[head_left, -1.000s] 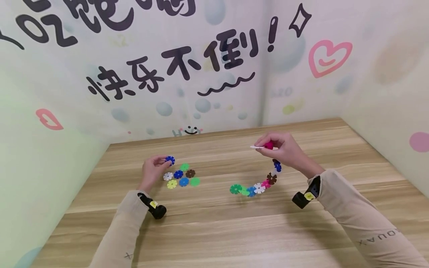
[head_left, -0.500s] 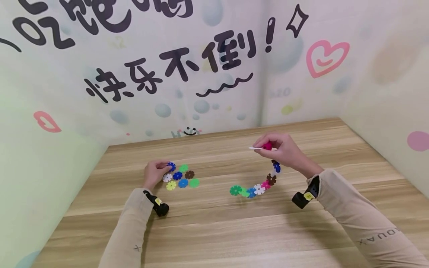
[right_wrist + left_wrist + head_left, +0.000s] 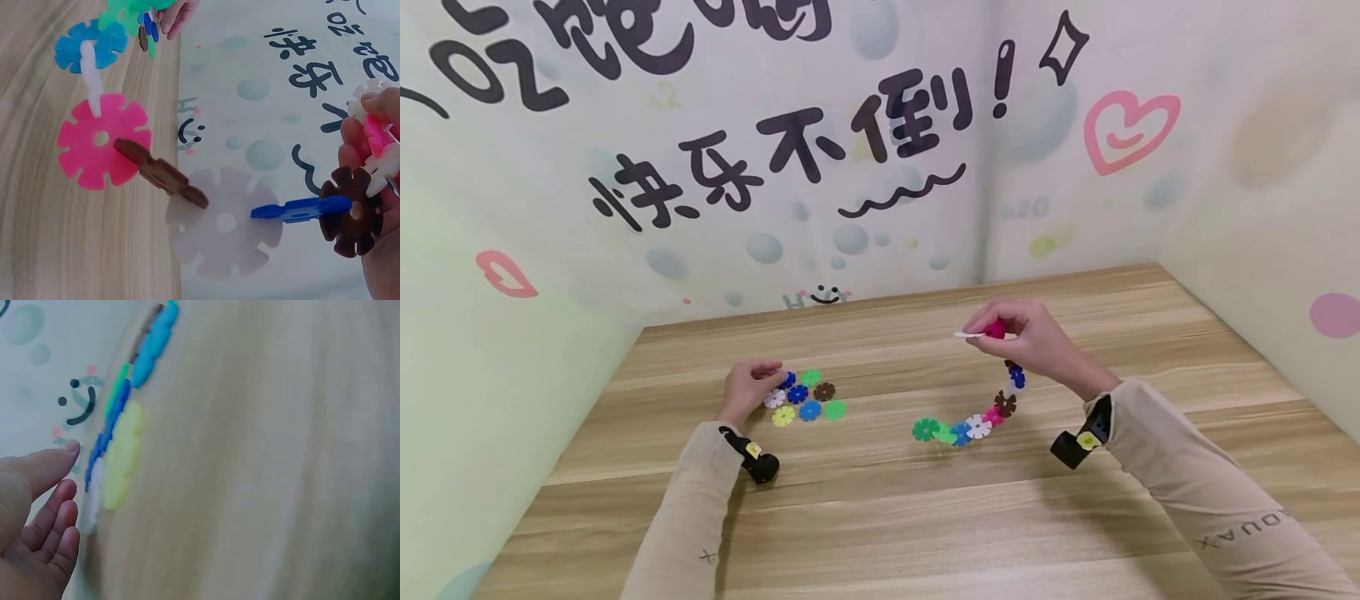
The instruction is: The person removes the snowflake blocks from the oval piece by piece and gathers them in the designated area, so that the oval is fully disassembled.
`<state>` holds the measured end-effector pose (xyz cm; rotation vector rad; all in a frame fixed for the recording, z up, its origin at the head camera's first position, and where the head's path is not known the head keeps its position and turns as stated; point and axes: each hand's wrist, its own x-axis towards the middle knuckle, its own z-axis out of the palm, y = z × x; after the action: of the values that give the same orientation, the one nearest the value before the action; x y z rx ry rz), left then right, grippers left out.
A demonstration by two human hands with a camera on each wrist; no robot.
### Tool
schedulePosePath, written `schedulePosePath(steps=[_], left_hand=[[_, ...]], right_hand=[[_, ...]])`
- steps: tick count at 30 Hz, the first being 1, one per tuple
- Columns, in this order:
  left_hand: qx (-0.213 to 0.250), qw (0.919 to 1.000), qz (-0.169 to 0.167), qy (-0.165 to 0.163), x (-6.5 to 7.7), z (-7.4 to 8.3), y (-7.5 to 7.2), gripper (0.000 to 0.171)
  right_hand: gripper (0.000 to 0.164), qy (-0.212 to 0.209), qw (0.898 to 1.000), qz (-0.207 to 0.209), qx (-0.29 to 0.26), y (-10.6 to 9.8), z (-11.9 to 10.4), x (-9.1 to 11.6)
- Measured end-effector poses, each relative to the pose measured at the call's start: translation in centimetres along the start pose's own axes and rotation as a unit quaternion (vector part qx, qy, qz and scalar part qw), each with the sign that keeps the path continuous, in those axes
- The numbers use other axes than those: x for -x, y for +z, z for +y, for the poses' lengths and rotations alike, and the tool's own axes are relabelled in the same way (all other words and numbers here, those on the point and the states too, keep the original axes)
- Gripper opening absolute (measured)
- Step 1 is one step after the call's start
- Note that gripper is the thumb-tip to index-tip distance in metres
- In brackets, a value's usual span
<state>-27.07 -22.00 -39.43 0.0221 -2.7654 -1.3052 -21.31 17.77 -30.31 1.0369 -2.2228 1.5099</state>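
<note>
My left hand (image 3: 749, 392) is over the left group of loose slotted snowflake discs, its fingertips beside a dark blue disc (image 3: 788, 381). In the left wrist view the thumb and fingers stand apart with nothing between them, and the blue discs (image 3: 107, 428) lie on the table near a yellow disc (image 3: 124, 459). My right hand (image 3: 1033, 337) pinches the upper end of a chain of interlocked snowflake discs (image 3: 977, 427), at a white disc (image 3: 967, 335) and a pink disc (image 3: 995, 330). The chain curves down from it to a green disc (image 3: 925, 430).
Green (image 3: 834, 410), brown (image 3: 824, 392), light blue (image 3: 810, 410), yellow (image 3: 783, 416) and white (image 3: 774, 399) discs lie flat and close together on the wooden table (image 3: 865, 517). A printed wall (image 3: 910, 250) rises behind the table's back edge.
My left hand has brought the dark blue disc down and rightward to the loose group and let go of it. My right hand and the chain have hardly moved.
</note>
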Motion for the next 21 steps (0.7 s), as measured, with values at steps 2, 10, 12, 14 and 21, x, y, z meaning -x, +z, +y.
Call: schedulePosePath(steps=[2, 10, 12, 14, 21], left_hand=[[0.012, 0.9999, -0.006, -0.007, 0.0, 0.5, -0.2, 0.032], [0.069, 0.9954, -0.036, 0.056, 0.6, 4.5, -0.6, 0.037], [0.084, 0.9922, -0.044, 0.082, 1.0, 5.8, -0.4, 0.036], [0.088, 0.9893, -0.053, 0.104, 1.5, 7.0, 0.0, 0.035], [0.127, 0.9696, -0.071, 0.197, 3.5, 10.9, 2.2, 0.029]], right_hand=[[0.012, -0.001, 1.0, -0.002, 0.002, 0.1, 0.2, 0.0], [0.013, -0.002, 1.0, -0.011, 0.012, 0.8, 0.3, -0.4], [0.013, -0.003, 1.0, -0.013, 0.008, 1.1, 0.3, -0.5], [0.012, -0.001, 1.0, -0.019, 0.004, 1.5, 0.3, -0.7], [0.009, -0.006, 0.999, -0.035, -0.016, 2.7, 0.5, -1.3]])
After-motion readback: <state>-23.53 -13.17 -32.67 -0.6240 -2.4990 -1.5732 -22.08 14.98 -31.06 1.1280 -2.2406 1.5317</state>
